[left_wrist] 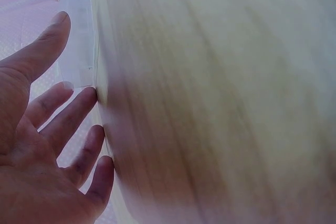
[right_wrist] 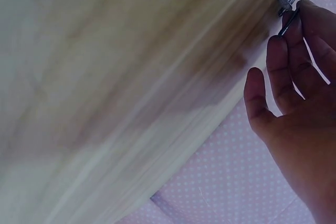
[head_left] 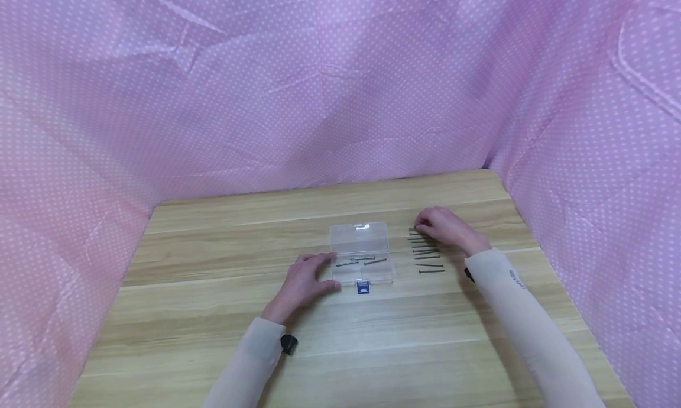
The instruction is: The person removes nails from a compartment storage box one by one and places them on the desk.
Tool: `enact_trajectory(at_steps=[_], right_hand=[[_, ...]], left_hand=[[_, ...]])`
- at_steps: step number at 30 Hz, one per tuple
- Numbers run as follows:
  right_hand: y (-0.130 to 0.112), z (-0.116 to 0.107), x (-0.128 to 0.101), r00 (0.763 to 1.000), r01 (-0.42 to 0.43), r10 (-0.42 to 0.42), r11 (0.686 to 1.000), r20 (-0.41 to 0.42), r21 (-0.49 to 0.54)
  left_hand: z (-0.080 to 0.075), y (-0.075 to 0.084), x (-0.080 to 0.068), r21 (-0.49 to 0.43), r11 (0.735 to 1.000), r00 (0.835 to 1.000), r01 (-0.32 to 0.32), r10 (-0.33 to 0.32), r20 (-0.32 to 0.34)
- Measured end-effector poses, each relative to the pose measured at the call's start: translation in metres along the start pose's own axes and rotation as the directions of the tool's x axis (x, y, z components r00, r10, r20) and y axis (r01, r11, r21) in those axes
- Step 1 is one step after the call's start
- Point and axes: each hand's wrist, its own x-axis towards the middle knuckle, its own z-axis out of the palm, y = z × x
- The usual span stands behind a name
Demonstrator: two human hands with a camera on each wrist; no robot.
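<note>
Under right hand point(head_left: 444, 226): nail point(right_wrist: 290, 20), seemingly pinched.

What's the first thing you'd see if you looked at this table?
A small clear plastic box sits mid-table on the wooden table with a few nails inside, and the left hand rests against its left side. To its right lies a neat row of nails, where the right hand pinches one at the far end.

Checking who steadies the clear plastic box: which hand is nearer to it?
Left. The left hand touches the clear plastic box at its left edge; the right hand is off to its right, on the row of nails.
</note>
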Motion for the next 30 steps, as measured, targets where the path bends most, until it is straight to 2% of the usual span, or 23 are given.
enact_trajectory(at_steps=[13, 25, 30], right_hand=[[0.002, 0.002, -0.001, 1.000, -0.009, 0.009, 1.000, 0.002, 0.011], [-0.012, -0.001, -0.012, 0.993, -0.008, 0.007, 1.000, -0.118, -0.008], [-0.024, 0.000, -0.018, 0.984, 0.047, -0.049, 0.999, -0.174, -0.015]], left_hand=[[0.000, -0.001, -0.001, -0.011, 1.000, 1.000, -0.001, 0.001, 0.002], [0.000, 0.000, 0.001, 0.008, 1.000, 1.000, -0.009, 0.009, -0.003], [0.000, 0.000, 0.001, -0.001, 1.000, 1.000, -0.010, 0.010, -0.008]])
